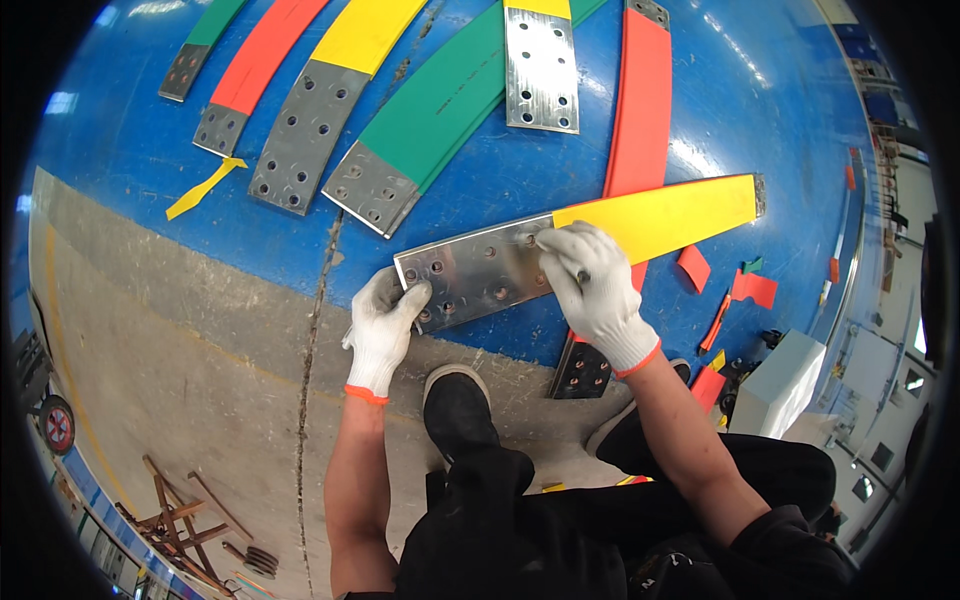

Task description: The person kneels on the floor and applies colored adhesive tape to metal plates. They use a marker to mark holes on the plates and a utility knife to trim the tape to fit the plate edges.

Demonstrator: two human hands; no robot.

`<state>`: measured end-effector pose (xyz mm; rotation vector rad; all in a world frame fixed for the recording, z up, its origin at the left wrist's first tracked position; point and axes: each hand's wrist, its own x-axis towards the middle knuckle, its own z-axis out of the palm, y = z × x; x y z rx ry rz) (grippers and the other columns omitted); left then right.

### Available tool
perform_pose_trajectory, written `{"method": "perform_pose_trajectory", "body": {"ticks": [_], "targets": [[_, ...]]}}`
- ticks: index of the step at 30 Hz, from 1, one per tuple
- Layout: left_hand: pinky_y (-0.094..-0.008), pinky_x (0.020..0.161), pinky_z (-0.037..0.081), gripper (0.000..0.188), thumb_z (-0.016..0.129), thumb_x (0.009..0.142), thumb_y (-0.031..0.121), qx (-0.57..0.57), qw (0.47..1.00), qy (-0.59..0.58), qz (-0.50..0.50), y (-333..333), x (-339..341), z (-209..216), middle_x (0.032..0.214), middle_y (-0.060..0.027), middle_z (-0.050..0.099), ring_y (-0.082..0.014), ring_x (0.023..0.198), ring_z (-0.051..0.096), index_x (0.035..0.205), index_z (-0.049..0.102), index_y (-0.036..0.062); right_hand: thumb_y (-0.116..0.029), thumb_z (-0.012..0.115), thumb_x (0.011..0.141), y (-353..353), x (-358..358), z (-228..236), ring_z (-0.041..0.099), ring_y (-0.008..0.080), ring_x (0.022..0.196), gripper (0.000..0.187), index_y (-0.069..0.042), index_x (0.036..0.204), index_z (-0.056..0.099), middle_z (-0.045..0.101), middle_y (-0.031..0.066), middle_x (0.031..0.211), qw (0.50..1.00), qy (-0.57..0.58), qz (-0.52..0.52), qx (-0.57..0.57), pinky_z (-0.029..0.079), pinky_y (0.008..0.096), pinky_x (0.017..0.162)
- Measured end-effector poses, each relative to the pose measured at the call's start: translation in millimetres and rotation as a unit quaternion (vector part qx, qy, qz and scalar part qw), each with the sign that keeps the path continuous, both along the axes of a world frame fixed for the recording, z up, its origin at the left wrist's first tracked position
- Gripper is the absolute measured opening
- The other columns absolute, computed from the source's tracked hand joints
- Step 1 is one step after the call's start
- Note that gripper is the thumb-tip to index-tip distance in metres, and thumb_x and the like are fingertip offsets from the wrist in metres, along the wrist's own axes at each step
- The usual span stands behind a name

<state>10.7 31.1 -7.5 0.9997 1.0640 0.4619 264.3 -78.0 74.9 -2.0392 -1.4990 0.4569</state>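
In front of me a flat metal busbar with a yellow sleeve lies tilted across a red-sleeved busbar. Its bare end has several round holes. My left hand, in a white glove with an orange cuff, grips the corner of that bare end, thumb on top. My right hand, gloved alike, is closed over the bare metal beside the yellow sleeve's edge. A small dark round spot shows at its fingers; what they hold I cannot make out.
Green-sleeved and yellow-sleeved busbars lie ahead on the blue floor. Red sleeve scraps and a yellow strip are scattered about. A white box stands at right. My shoe is close to the bar.
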Motion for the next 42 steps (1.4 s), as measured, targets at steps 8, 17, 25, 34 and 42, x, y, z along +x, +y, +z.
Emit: {"method": "perform_pose_trajectory", "body": {"ticks": [8, 17, 25, 34, 42], "targets": [[-0.025, 0.071, 0.054, 0.036, 0.08, 0.097, 0.013, -0.011, 1.0, 0.008, -0.002, 1, -1, 2, 0.105, -0.0067, 0.076, -0.0087, 0.083, 0.066, 0.126, 0.069, -0.0061, -0.001, 0.079, 0.078, -37, -31, 2, 0.067, 0.03, 0.101, 0.04, -0.004, 0.116, 0.067, 0.068, 0.0099, 0.099, 0.986, 0.028, 0.126, 0.108, 0.056, 0.0469, 0.101], [-0.0254, 0.076, 0.055, 0.034, 0.08, 0.097, 0.011, -0.012, 1.0, 0.001, -0.007, 1, -1, 0, 0.105, -0.007, 0.076, -0.0092, 0.087, 0.068, 0.124, 0.07, -0.0059, -0.004, 0.08, 0.082, -44, -42, -6, 0.068, 0.0308, 0.106, 0.036, -0.005, 0.116, 0.067, 0.071, 0.012, 0.101, 0.993, -0.005, 0.105, 0.055, 0.055, 0.0464, 0.102], [-0.0245, 0.073, 0.055, 0.032, 0.079, 0.098, 0.01, -0.019, 1.0, 0.01, -0.009, 1, -2, 0, 0.104, -0.0067, 0.076, -0.0088, 0.085, 0.067, 0.124, 0.07, -0.0054, -0.002, 0.077, 0.087, -25, -48, -7, 0.072, 0.0374, 0.103, 0.027, -0.004, 0.114, 0.073, 0.076, 0.0145, 0.104, 0.989, 0.147, -0.008, 0.006, 0.057, 0.0473, 0.096], [-0.0244, 0.073, 0.054, 0.033, 0.079, 0.098, 0.011, -0.004, 1.0, -0.008, 0.002, -1, 0, -1, 0.105, -0.0069, 0.077, -0.0088, 0.086, 0.067, 0.125, 0.07, -0.0059, -0.004, 0.078, 0.085, -13, -55, 6, 0.069, 0.0329, 0.102, 0.029, -0.006, 0.112, 0.07, 0.071, 0.0116, 0.095, 0.997, -0.042, 0.068, 0.008, 0.056, 0.0474, 0.098], [-0.0257, 0.073, 0.054, 0.034, 0.08, 0.097, 0.013, -0.003, 1.0, -0.001, -0.004, 0, -1, -3, 0.103, -0.0063, 0.076, -0.0088, 0.085, 0.066, 0.124, 0.07, -0.0052, 0.001, 0.077, 0.076, -57, -34, -5, 0.071, 0.0306, 0.095, 0.039, -0.006, 0.113, 0.069, 0.07, 0.0087, 0.098, 0.99, -0.007, 0.062, 0.13, 0.058, 0.0458, 0.094]]}}
